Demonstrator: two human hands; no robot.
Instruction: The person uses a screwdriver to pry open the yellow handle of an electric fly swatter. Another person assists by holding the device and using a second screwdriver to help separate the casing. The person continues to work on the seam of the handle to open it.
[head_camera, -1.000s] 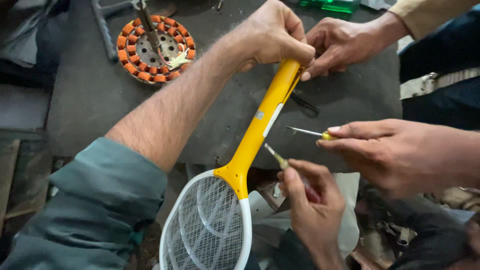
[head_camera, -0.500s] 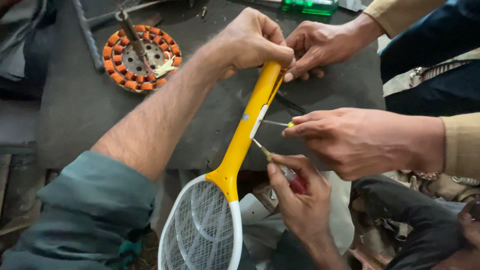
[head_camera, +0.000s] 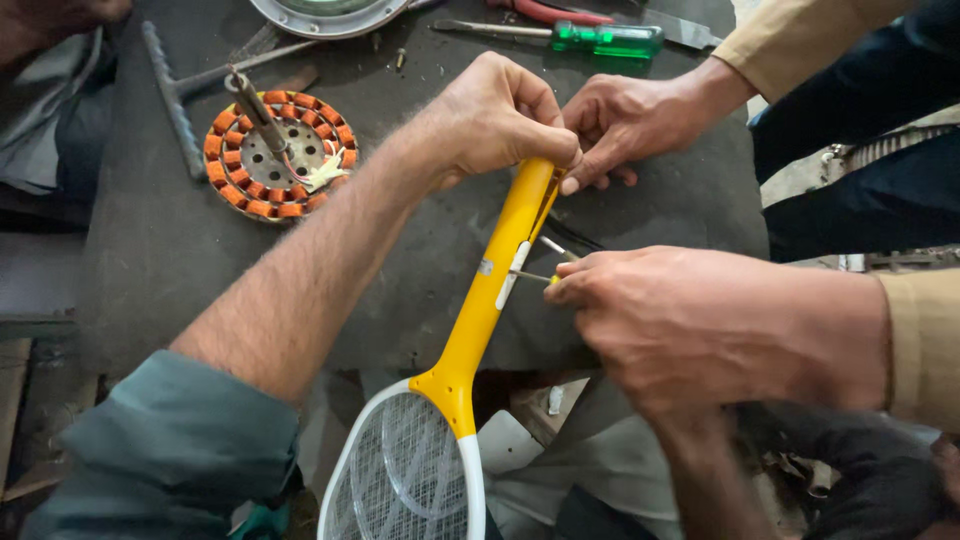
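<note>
While the left hand is gripping the top of the yellow racket handle above the dark bench, the right hand is hidden beneath a co-worker's hand pinching a small screwdriver against the handle; its state cannot be told.

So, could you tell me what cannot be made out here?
Head view throughout.
- Right hand: hidden under the co-worker's hand; only its forearm shows.
- Handle end of the yellow racket: covered by the left hand.
- Racket net: cut by the bottom edge.
- Thin metal tips at the handle: tool type too small to tell.
</note>
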